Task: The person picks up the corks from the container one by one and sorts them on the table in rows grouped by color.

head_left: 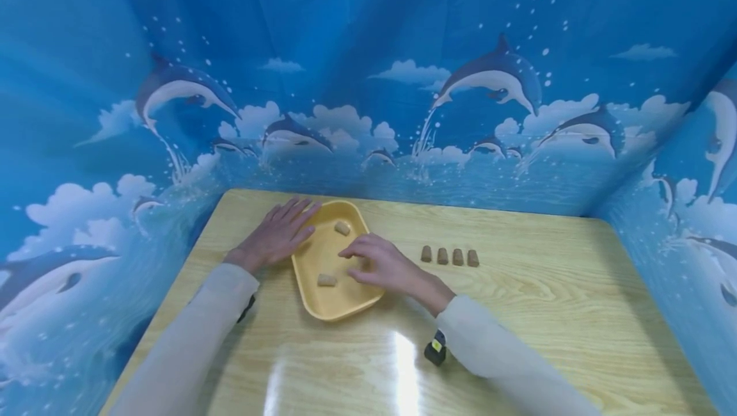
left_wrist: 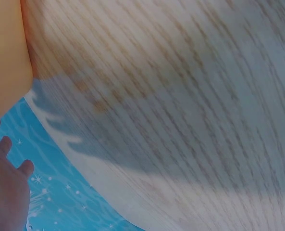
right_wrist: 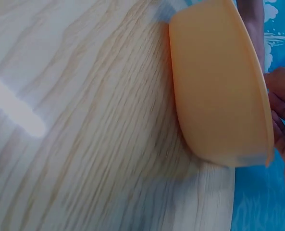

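Observation:
A yellow-orange plastic tray (head_left: 336, 306) lies on the table, with two tan corks in it: one cork (head_left: 342, 228) near the far end and another cork (head_left: 326, 280) nearer the front. My left hand (head_left: 279, 237) rests at the tray's left rim with its fingers extended. Over the tray's right side reaches my right hand (head_left: 382, 265), index finger and thumb apart, with nothing visible between them. In the right wrist view, the right fingers (right_wrist: 282, 86) show just past the tray's rim, and the tray wall hides the corks.
Right of the tray, several brown corks (head_left: 442, 256) stand in a row on the wooden table (head_left: 547, 313). A blue dolphin-printed curtain (head_left: 357, 70) surrounds the table's back and sides. Dark wrist devices (head_left: 435, 348) hang below the sleeves.

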A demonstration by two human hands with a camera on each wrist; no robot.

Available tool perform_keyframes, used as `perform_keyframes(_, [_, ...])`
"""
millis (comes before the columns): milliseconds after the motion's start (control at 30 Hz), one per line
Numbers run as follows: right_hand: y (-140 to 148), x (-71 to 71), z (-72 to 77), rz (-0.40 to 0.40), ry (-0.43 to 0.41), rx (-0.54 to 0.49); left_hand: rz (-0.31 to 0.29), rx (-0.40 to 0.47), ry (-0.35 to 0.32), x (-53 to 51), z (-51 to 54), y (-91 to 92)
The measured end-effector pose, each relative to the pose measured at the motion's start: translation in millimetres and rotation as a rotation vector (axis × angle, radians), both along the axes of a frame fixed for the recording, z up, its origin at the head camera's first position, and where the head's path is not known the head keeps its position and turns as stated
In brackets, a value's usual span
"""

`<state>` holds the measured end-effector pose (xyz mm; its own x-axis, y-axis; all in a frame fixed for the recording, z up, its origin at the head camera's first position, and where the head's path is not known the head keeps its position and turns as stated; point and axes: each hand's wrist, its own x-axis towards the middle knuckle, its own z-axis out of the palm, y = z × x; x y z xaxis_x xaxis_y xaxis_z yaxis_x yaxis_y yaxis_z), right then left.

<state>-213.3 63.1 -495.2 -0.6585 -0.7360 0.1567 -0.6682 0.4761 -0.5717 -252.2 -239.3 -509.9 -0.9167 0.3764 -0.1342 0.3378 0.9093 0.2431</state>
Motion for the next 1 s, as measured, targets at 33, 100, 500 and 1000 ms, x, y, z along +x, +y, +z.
perform_keyframes(33, [-4,-1.0,-0.6,0.018,0.005,0.013,0.000,0.000,-0.001,0.3,0.2,-0.2])
perform_keyframes(100, [-10,-2.0,-1.1,0.050,0.013,0.034,-0.002,0.000,0.000,0.7,0.5,-0.4])
perform_keyframes(500, [-49,1.7,-11.7,0.079,0.068,0.212,0.000,-0.009,-0.004,0.8,0.3,-1.6])
perform_keyframes(1000, [-51,6.0,-14.9,0.087,0.158,0.233,-0.017,-0.005,0.008,1.3,0.7,-2.6])
